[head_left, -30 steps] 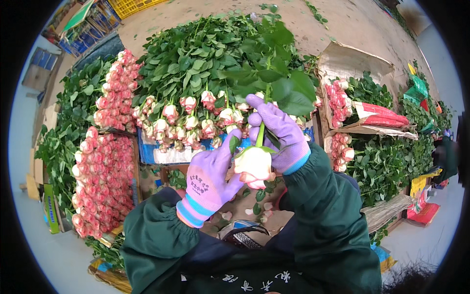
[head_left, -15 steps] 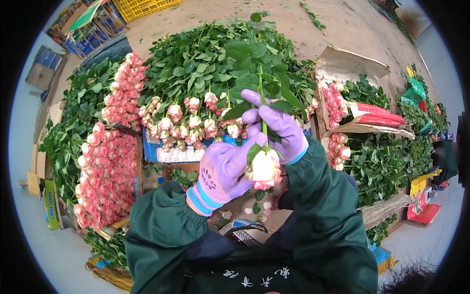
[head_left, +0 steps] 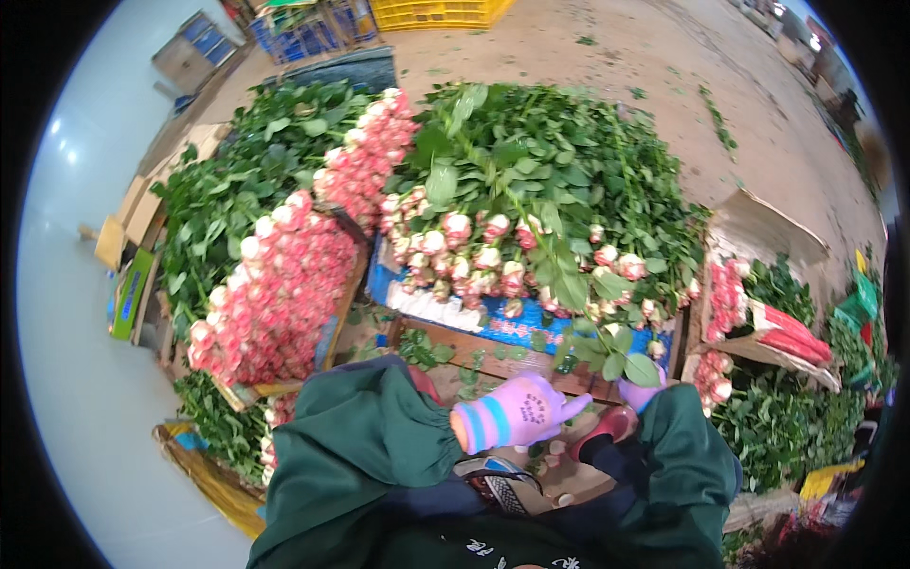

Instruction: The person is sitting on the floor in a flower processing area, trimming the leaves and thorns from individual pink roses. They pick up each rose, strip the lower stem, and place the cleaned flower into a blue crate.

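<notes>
Low in front of me, my left hand (head_left: 529, 412) in a lilac glove has its index finger stretched out and nothing visible in its grasp. To its right, my right hand (head_left: 645, 389), partly behind leaves, grips a long leafy rose stem (head_left: 545, 242) that reaches up across the central pile; its bloom is hidden. That pile of pink-edged white roses (head_left: 455, 256) lies with blooms toward me and dense leaves beyond, over blue-and-white board (head_left: 408, 299). Packed rows of pink roses (head_left: 280, 294) stand to the left, their leafy stems (head_left: 209, 218) behind them.
Paper-wrapped roses (head_left: 725, 299) lie at the right among more foliage. Behind are a yellow crate (head_left: 436, 13), blue crates (head_left: 303, 38) and a concrete floor (head_left: 682, 104) strewn with leaves. My shoes (head_left: 616, 427) show below my hands, beside a wooden plank (head_left: 483, 363).
Both hands have dropped lower and moved apart, my left hand off the rose. The held bloom has gone from sight. The camera's view has shifted, so the surroundings sit further right.
</notes>
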### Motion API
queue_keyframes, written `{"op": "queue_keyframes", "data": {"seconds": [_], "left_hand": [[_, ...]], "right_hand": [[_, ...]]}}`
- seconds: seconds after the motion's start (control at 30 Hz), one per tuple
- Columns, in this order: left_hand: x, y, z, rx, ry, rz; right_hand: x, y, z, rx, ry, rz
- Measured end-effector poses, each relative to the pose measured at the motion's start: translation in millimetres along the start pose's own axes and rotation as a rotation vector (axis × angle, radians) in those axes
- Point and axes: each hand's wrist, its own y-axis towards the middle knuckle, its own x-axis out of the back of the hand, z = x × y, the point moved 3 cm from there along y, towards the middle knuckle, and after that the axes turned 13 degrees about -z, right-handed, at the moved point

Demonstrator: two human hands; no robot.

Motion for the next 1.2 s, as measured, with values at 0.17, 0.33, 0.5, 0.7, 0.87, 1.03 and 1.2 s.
{"op": "queue_keyframes", "data": {"seconds": [0.17, 0.33, 0.5, 0.7, 0.87, 1.03, 1.2], "left_hand": [[-3, -8, 0, 0.027, 0.023, 0.069], [-7, -15, -1, 0.024, 0.051, 0.098], [-13, -26, -2, 0.083, 0.024, 0.162], [-12, -27, -1, 0.104, -0.053, 0.172], [-12, -29, -3, 0.044, 0.023, 0.108], [-2, -30, 0, 0.167, -0.085, 0.301], [-5, -39, 1, 0.056, 0.079, 0.007]], "right_hand": [[-1, -5, 2, 0.133, -0.077, 0.112], [-9, -5, 2, 0.191, -0.138, 0.189], [-25, -3, 8, 0.202, -0.215, 0.314], [-48, -5, 9, 0.177, -0.312, 0.470], [-78, -13, 9, 0.162, -0.335, 0.569], [-120, -20, 15, 0.149, -0.292, 0.648], [-149, -27, 15, 0.091, -0.209, 0.689]]}}
